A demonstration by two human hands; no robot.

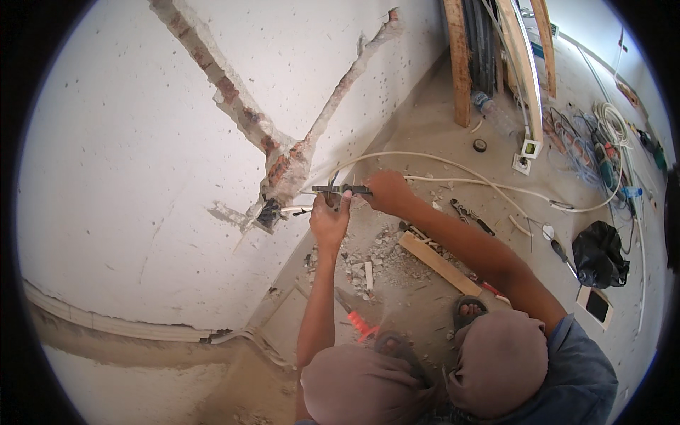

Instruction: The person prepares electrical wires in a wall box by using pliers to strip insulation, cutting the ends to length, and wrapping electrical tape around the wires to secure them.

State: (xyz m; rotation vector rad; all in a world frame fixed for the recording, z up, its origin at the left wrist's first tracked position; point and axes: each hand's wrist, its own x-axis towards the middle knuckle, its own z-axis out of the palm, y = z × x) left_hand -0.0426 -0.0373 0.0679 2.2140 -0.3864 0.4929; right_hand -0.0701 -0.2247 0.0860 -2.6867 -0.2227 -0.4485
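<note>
Left hand point(329, 221) pinching dark slim piece point(338, 189) near middle; right hand point(387, 192) clenched around its right end.

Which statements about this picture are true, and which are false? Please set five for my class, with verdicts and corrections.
1. The left hand and right hand are both at a slim dark object. True.
2. The black plastic bag lies at the left of the picture. False: the bag is on the floor at the right.
3. Two rough channels cut in the wall run together above a dark hole. True.
4. The short wooden board stands upright against the wall. False: it lies down on the floor, by the rubble.
5. A pale cable curves in a loose arc to the right of the wall. True.
</note>
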